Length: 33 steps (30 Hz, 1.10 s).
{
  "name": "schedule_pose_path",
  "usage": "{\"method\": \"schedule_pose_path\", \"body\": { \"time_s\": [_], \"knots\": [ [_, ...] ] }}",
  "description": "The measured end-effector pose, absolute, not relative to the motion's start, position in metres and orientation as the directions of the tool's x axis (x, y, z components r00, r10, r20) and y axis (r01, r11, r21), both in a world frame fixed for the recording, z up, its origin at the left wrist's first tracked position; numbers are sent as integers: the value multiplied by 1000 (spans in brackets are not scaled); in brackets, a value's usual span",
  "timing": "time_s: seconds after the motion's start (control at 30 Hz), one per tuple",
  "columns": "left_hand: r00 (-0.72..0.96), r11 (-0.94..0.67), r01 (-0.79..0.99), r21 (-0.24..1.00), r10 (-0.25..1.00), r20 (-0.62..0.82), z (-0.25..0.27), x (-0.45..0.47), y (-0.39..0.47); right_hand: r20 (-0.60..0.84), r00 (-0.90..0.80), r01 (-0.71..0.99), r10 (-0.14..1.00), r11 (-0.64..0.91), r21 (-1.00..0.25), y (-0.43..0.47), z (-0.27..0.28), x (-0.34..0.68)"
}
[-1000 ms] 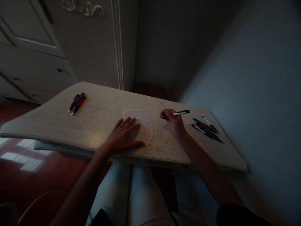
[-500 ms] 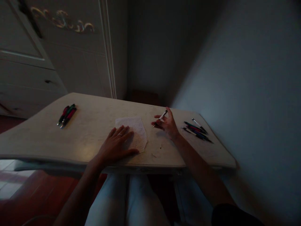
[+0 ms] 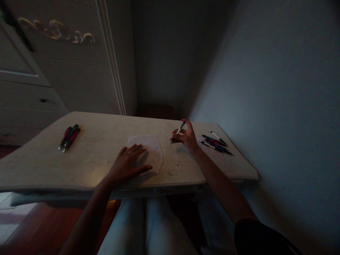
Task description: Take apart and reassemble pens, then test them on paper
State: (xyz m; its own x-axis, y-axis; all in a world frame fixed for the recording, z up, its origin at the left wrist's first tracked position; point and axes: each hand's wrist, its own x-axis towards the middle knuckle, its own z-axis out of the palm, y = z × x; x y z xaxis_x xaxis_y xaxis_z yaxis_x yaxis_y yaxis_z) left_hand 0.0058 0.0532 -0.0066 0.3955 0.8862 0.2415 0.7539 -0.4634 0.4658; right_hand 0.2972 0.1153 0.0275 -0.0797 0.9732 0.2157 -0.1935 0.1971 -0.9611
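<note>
My left hand (image 3: 132,161) lies with fingers spread over the lower left part of a sheet of paper (image 3: 152,146), which is covered in faint writing and has an uneven right edge. Right of the paper, my right hand (image 3: 187,136) grips a white and black pen (image 3: 180,129) between thumb and fingers. The pen is tilted, its tip pointing down and left, close above or at the tabletop; I cannot tell if it touches. One finger rests near the pen's upper end.
The pale table (image 3: 106,136) carries a bundle of red, green and black pens (image 3: 69,137) at left. Several loose pens (image 3: 216,144) lie at right, partly over another written sheet (image 3: 225,163). A wall (image 3: 287,106) borders the right side; a cabinet (image 3: 77,78) stands behind at left.
The camera view has shifted slightly, so the scene sits a little further left. The pen in my right hand stands somewhat steeper. My left hand stays on the paper.
</note>
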Motion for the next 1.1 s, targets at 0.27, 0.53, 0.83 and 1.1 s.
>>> {"method": "schedule_pose_path", "body": {
  "time_s": [0.27,0.53,0.83,1.1],
  "knots": [
    [13,-277,339,899,957,290,0,-1,51,200,68,-124,977,207,-970,116,22,309],
    [-95,-184,131,974,976,197,6,-4,44,131,111,-286,985,158,-945,63,17,315],
    [-130,-189,20,982,973,190,1,-9,48,201,189,-853,961,262,-451,56,21,351],
    [-147,-177,37,984,973,180,7,-6,44,229,302,-612,925,373,-697,125,29,354]
  ]
}}
